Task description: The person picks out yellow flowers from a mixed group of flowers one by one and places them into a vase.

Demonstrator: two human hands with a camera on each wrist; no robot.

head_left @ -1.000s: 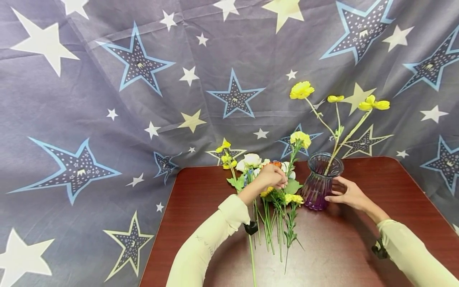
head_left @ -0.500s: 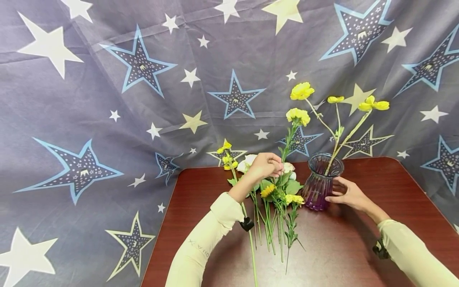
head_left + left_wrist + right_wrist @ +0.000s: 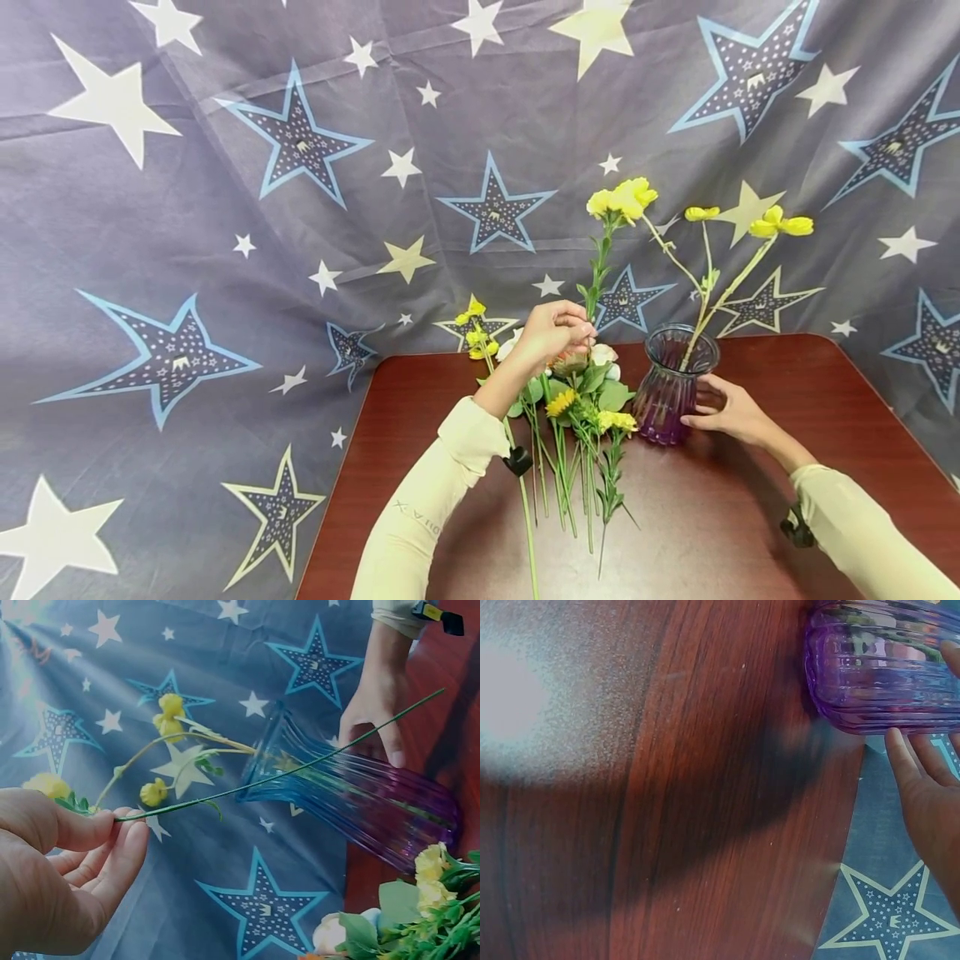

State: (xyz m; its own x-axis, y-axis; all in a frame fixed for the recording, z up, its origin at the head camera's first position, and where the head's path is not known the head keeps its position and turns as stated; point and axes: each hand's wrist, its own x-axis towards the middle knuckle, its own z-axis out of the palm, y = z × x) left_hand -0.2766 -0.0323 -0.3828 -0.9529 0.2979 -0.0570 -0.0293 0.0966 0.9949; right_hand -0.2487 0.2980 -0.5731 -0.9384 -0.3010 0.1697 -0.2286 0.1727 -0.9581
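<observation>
My left hand (image 3: 553, 337) pinches the leafy stem of a yellow flower (image 3: 597, 258) between thumb and fingertips, above the pile. In the left wrist view the bare lower stem (image 3: 300, 766) slants across in front of the glass vase. That vase (image 3: 662, 396), ribbed and shading from blue at the rim to purple at the base, stands upright on the table. One branching yellow flower stem (image 3: 712, 304) leans inside it. My right hand (image 3: 731, 412) holds the vase low on its right side, thumb and fingers around it, as the right wrist view also shows partly.
Several flowers lie left of the vase, among them a yellow bloom (image 3: 617, 420), a small sunflower (image 3: 560, 402) and a white bloom (image 3: 604, 355). Their stems point toward the near edge of the brown table (image 3: 697, 517). A star-patterned cloth (image 3: 420, 183) hangs behind.
My left hand has lifted the yellow flower up out of the pile, its bloom now overlapping the vase's tallest one. The right hand stays at the vase.
</observation>
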